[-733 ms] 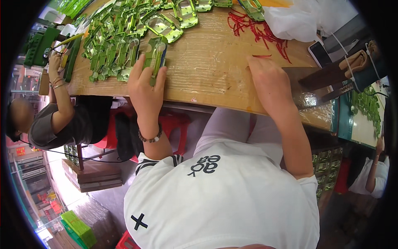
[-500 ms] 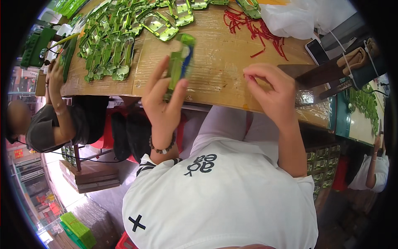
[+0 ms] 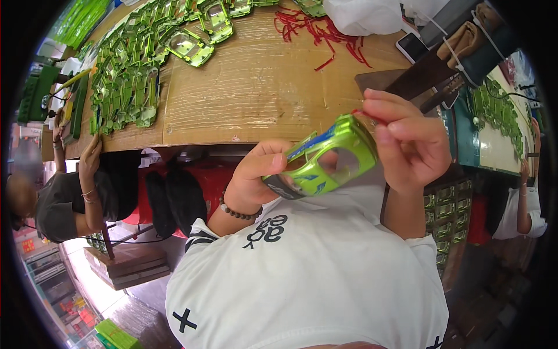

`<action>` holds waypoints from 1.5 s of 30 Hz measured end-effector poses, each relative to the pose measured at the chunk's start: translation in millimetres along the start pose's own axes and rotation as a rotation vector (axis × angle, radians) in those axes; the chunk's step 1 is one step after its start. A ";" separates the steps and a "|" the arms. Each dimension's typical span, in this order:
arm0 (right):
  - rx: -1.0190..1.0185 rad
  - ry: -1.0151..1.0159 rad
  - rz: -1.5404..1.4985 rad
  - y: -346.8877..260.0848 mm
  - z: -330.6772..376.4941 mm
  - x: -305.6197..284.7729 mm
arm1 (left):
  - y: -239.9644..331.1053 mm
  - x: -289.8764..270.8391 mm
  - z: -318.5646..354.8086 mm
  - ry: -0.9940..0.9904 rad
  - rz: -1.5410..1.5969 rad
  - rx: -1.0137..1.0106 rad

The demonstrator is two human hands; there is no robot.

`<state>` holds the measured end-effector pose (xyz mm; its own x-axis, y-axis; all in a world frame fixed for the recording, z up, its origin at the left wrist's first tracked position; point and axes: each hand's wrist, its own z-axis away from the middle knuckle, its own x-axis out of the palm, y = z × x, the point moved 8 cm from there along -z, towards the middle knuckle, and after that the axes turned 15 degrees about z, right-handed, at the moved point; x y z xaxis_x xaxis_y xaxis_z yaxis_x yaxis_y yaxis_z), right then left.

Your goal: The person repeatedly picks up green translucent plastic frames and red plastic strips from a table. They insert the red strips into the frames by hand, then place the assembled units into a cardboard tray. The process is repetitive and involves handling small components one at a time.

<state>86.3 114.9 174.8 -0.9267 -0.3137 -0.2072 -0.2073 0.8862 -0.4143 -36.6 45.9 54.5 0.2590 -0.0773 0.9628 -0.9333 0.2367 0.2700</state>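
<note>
While the left hand (image 3: 261, 168) steadies one end of a green car-shaped plastic shell (image 3: 314, 174), the right hand (image 3: 412, 142) works at the opposite end with a thin red strip (image 3: 370, 117). The shell is off the bench (image 3: 232, 99), tilted in front of the wearer's chest just beyond the bench's near edge, probably so that its far corner is easy to see and reach. The left grip pinches the shell's darker end, thumb on top and the other fingers mostly hidden beneath; holding it there seems to leave the opposite end free. The right grip pinches the strip between thumb and forefinger, its tip at the shell's upper right corner; whether it passes through an opening there, I cannot tell.

On the bench, a tangle of red strips (image 3: 328, 35) lies beyond the hands, near a white plastic bag (image 3: 363, 14), apparently kept loose for picking up singly. A crowded spread of green shells (image 3: 128, 87) covers the left side, away from the bare middle, which presumably gives the arms room. A smartphone (image 3: 411, 46) rests at the right.
</note>
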 end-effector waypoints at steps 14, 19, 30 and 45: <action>-0.068 -0.199 0.025 -30.4 -4.8 -4.7 | -16.6 8.8 -2.6 -0.105 0.187 -0.132; -0.007 -0.286 0.124 -35.9 -5.6 -6.2 | -17.0 -5.0 0.1 -0.089 0.235 -0.126; -0.036 -0.536 0.186 -41.2 1.7 -4.9 | -20.8 3.9 -5.3 -0.166 0.301 -0.173; 0.031 -0.230 0.495 -21.9 20.4 -1.1 | -12.8 -1.7 -7.5 -0.008 0.259 -0.091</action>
<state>98.2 88.9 166.0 -0.8182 0.0685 -0.5708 0.2484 0.9375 -0.2435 -23.2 50.2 49.5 0.0125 -0.0110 0.9999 -0.9418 0.3357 0.0154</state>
